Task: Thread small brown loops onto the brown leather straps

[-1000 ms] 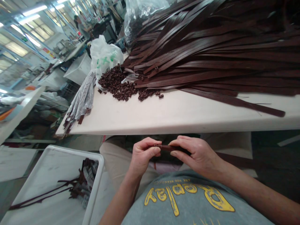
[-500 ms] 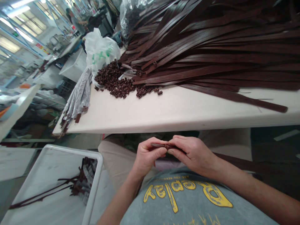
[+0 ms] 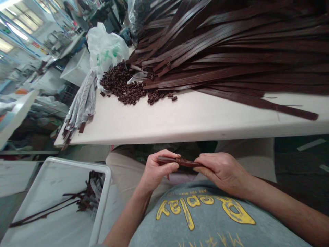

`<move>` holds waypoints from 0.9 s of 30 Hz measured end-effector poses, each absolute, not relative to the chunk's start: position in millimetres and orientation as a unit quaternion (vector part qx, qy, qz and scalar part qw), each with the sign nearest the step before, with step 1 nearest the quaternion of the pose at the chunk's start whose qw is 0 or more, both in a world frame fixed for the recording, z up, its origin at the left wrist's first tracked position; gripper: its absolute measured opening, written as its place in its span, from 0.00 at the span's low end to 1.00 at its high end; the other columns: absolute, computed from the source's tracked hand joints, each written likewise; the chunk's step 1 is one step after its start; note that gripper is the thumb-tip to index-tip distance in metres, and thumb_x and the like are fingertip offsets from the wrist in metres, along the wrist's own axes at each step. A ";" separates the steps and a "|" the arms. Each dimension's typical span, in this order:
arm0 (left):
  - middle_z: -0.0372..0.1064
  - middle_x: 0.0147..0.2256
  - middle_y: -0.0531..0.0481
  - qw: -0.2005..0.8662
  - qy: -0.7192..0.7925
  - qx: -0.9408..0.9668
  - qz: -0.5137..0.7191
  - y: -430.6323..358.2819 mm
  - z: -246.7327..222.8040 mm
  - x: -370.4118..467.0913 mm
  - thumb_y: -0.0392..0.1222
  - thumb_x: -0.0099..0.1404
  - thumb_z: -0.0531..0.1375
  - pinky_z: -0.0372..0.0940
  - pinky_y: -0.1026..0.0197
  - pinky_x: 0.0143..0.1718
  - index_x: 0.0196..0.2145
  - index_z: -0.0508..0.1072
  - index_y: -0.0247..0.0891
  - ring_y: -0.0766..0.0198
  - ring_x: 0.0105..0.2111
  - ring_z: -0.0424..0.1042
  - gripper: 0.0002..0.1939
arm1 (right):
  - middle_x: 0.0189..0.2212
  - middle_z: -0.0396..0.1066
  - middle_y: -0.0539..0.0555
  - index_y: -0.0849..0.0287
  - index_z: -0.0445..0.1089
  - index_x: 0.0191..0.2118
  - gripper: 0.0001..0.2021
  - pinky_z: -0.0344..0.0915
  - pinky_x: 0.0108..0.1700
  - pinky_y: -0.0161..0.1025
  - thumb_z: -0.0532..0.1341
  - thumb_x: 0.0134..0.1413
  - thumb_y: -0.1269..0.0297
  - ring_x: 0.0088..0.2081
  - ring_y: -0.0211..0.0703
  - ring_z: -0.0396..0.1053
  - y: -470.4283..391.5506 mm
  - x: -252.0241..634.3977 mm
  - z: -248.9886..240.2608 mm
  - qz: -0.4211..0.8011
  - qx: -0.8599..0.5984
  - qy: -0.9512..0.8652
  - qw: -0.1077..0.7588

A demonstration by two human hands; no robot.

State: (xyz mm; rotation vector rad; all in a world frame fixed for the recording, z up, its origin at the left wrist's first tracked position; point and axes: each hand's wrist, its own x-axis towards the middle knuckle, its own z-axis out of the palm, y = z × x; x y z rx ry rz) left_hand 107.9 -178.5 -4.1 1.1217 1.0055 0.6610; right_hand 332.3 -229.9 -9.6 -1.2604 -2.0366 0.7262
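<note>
The slim leather-like strip (image 3: 189, 163) you held was dark reddish brown. The long, flat, leather-like straps (image 3: 221, 58) heaped ahead of you were deep brown, streaked with paler gloss, some lined with dark stitching; your pile of small curled loops (image 3: 128, 91) was dark brown too. Your broad, flat tabletop (image 3: 205, 115) was creamy white. The crumpled plastic bag (image 3: 96, 41) was white with green marks, the plastic-wrapped bundle (image 3: 83, 92) silvery grey with brown ends. Your rectangular bin (image 3: 108, 175) was white, its tangled bundle (image 3: 96, 192) brown and grey. You wore a grey-blue shirt (image 3: 159, 233) with yellow lettering (image 3: 189, 219), and beige trousers (image 3: 123, 168).
</note>
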 end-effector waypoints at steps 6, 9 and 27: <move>0.76 0.33 0.49 0.671 0.456 0.521 0.264 -190.3 -4.1 124.9 0.42 0.53 0.71 0.68 0.62 0.33 0.35 0.82 0.41 0.62 0.31 0.73 0.10 | 0.21 0.69 0.49 0.57 0.67 0.26 0.20 0.56 0.27 0.35 0.50 0.70 0.60 0.22 0.37 0.65 -227.7 316.5 -14.8 0.265 -0.476 -0.775 0.319; 0.76 0.34 0.48 0.667 0.452 0.533 0.258 -188.7 -5.7 122.0 0.43 0.55 0.70 0.68 0.62 0.34 0.35 0.82 0.41 0.61 0.32 0.73 0.09 | 0.22 0.70 0.50 0.57 0.68 0.27 0.19 0.57 0.27 0.35 0.51 0.69 0.60 0.24 0.38 0.66 -226.8 316.4 -16.0 0.289 -0.486 -0.769 0.299; 0.76 0.34 0.48 0.647 0.427 0.586 0.238 -183.3 -11.1 108.6 0.42 0.56 0.70 0.66 0.62 0.37 0.37 0.82 0.40 0.61 0.34 0.72 0.10 | 0.19 0.68 0.49 0.56 0.65 0.27 0.24 0.51 0.25 0.37 0.43 0.73 0.57 0.21 0.38 0.66 -241.5 330.7 -24.6 0.246 -0.478 -0.817 0.210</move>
